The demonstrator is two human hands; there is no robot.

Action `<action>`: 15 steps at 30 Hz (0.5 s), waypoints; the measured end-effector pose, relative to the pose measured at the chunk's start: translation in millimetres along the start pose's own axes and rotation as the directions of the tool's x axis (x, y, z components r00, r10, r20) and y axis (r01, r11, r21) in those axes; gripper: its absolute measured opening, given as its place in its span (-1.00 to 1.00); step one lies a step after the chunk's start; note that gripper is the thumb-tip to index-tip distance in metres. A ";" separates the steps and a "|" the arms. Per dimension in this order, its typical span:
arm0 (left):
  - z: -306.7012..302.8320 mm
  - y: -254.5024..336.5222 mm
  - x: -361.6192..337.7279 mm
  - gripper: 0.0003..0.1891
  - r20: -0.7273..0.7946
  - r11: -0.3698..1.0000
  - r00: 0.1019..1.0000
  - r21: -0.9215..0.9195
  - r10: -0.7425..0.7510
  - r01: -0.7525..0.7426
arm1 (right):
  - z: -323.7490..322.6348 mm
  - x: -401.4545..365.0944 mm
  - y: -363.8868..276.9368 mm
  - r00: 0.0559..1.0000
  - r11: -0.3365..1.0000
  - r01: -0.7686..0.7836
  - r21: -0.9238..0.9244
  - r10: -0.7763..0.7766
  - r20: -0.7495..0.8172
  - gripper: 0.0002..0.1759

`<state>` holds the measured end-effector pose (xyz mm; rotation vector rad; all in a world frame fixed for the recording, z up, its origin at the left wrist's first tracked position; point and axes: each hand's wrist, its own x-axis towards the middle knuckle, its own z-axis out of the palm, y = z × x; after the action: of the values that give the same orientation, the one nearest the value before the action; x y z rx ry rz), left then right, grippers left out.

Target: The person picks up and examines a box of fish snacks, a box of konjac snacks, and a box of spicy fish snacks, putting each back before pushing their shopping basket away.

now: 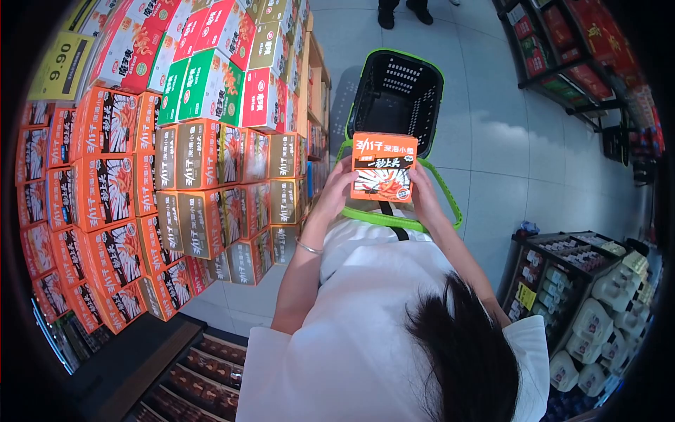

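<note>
I see both bare hands clamped on one squarish orange cardboard box [384, 184] with white lettering, left hand [338, 184] at its left edge, right hand [424, 188] at its right. It is held up over the near end of a black plastic basket [397, 81] with perforated walls and a bright green rim.

Grip worries me most: the hold looks confined to the sides, so if one hand eased off first, the box could tip and drop. Too firm a squeeze might crease the card. The curved green plastic handle [455, 205] loops close by and could snag a wrist. A leftward swing of the elbow could knock the tall stack of orange printed cartons [105, 183].

The floor [485, 165] is pale grey tile with a bright patch of glare. I make out a shop around it: a yellow price sign [62, 67] at upper left, dark shelving with pale moulded packs [590, 323] at lower right, and another person's dark shoes [386, 20] beyond the basket.
</note>
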<state>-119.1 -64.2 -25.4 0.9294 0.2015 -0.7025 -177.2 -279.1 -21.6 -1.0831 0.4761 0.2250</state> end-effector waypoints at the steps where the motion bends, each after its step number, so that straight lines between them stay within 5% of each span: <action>1: 1.5 0.3 -0.1 -0.40 0.000 1.000 1.000 -0.002 -0.003 0.003 | -1.0 -0.2 0.1 1.000 1.000 -0.004 -0.005 0.004 -0.001 -0.31; 15: 6.4 -1.2 -0.7 -0.39 0.017 1.000 1.000 0.003 0.010 -0.010 | -4.2 -3.3 -1.6 1.000 1.000 -0.002 0.001 0.002 0.004 -0.30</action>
<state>-121.2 -69.4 -22.0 0.9265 0.1801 -0.7012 -180.5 -283.4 -20.3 -1.0805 0.4735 0.2290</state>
